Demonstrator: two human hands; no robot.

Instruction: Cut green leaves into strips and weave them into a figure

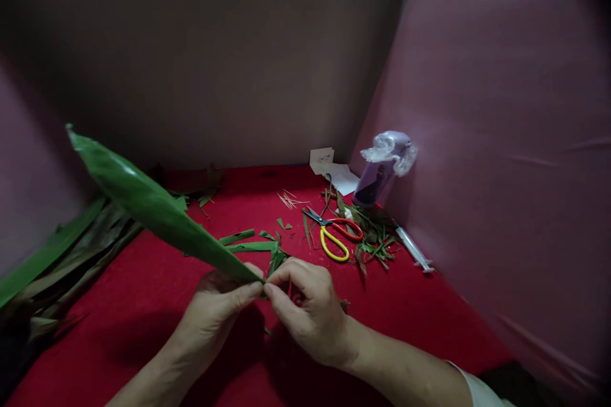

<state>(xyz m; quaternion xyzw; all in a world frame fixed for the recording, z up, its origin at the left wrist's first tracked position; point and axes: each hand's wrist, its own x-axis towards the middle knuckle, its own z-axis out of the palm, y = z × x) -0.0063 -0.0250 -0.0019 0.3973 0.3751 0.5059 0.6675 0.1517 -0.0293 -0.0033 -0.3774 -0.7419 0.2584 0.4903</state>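
Note:
A long green leaf (157, 213) slants up to the left from my hands, its narrow end pinched between my fingertips. My left hand (219, 302) is closed on the leaf near that end, thumb on top. Against it, my right hand (310, 311) pinches the very tip of the same end between thumb and forefinger. Just behind my hands lie cut green leaf strips (252, 246). Scissors (334, 235) with one red and one yellow handle rest beyond my right hand, blades pointing to the upper left.
Toothpicks (289, 200) lie scattered on the red cloth (157, 286). At the right are leaf scraps (382, 235), a syringe (413, 248), a purple container (375, 178) topped with clear plastic, and white paper (341, 177). Long leaves (71, 248), some dried, are piled at the left. Pink walls flank the table.

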